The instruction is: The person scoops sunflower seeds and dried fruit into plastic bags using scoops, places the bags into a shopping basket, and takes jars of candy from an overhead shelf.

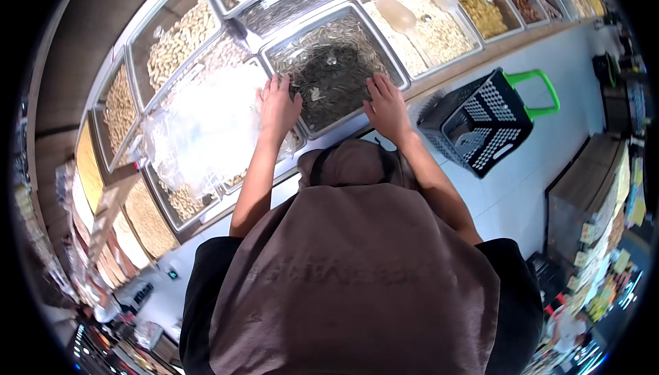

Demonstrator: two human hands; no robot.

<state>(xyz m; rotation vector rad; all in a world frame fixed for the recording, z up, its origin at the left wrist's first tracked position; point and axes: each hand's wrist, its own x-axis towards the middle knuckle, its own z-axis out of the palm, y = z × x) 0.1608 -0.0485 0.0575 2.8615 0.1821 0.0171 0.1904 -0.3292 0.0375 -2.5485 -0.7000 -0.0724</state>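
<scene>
My left hand [278, 107] lies at the left rim of a clear-lidded bin [401, 76], its fingers stretched out and nothing in it. On the opposite side, my right hand [388, 109] rests near the bin's right edge, fingers extended and also holding nothing. Inside the bin are thin, dark, sliver-like dry goods [336, 94]; I cannot tell their exact kind. A heap of clear plastic bags [206, 121], bright with glare, lies just left of my left hand across neighbouring bins.
Bins of peanuts [182, 40] stand to the left. Pale flakes [439, 28] with scoops [396, 13] and yellow dry goods [480, 8] fill bins to the right. A black basket [480, 121] with a green handle [549, 94] stands on the floor at right. People are in the background.
</scene>
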